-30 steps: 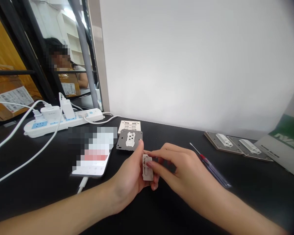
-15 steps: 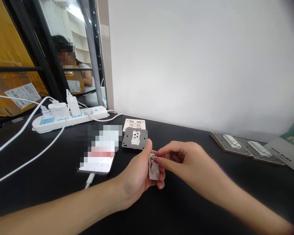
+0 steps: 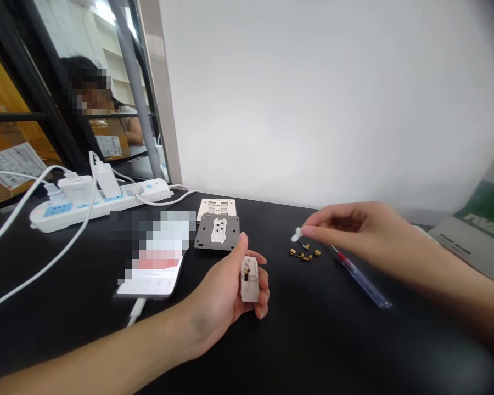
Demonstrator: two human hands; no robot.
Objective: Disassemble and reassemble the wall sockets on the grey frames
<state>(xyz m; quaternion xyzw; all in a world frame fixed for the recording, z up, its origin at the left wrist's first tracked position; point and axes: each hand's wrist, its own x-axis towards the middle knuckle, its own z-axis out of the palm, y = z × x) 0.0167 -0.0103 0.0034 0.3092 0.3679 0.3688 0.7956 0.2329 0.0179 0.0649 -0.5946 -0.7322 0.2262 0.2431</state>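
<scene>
My left hand (image 3: pixel 226 291) holds a white plastic socket module (image 3: pixel 249 280) upright in its palm, with brass showing in an opening on the module. My right hand (image 3: pixel 354 227) is raised to the right of it, pinching a small white plastic piece (image 3: pixel 297 235) between thumb and finger. Just below those fingertips, several small brass contact pieces (image 3: pixel 304 253) lie on the black table (image 3: pixel 333 340). A red-handled screwdriver (image 3: pixel 362 281) lies under my right wrist, its tip partly hidden.
A grey mounting plate (image 3: pixel 217 232) and a white faceplate frame (image 3: pixel 216 209) lie beyond my left hand. To the left are a blurred phone (image 3: pixel 148 258) and a white power strip (image 3: pixel 99 206) with chargers and cables. A person (image 3: pixel 99 118) sits behind a dark frame.
My right hand has moved right, away from the module, and now pinches the small white piece. Brass pieces show on the table. The view has shifted slightly.
</scene>
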